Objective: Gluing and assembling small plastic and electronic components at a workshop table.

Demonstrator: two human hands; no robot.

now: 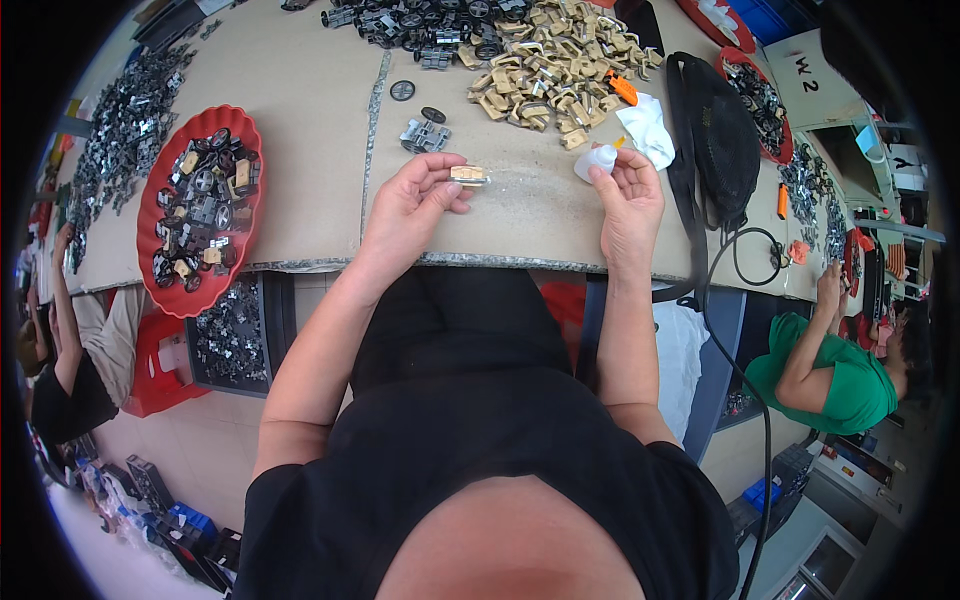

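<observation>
My left hand [418,205], fingers pinched, grips a small beige toy car body [467,175] above the table near its front edge. In my right hand [632,198] is a small white squeeze bottle [597,160] with a yellow tip, tilted between thumb and fingers. Just beyond my left hand lies a grey toy car chassis [425,137] with a dark wheel on it. A single loose wheel [402,90] rests farther back. Many beige car bodies [560,65] are heaped at the far middle, beside a heap of black wheeled chassis [430,25].
At left stands a red scalloped tray [148,235] holding mixed car parts. A crumpled white tissue [648,130], an orange object [622,88] and a black bag [712,140] lie to the right. A black cable [715,330] hangs over the edge. Other people sit at both sides.
</observation>
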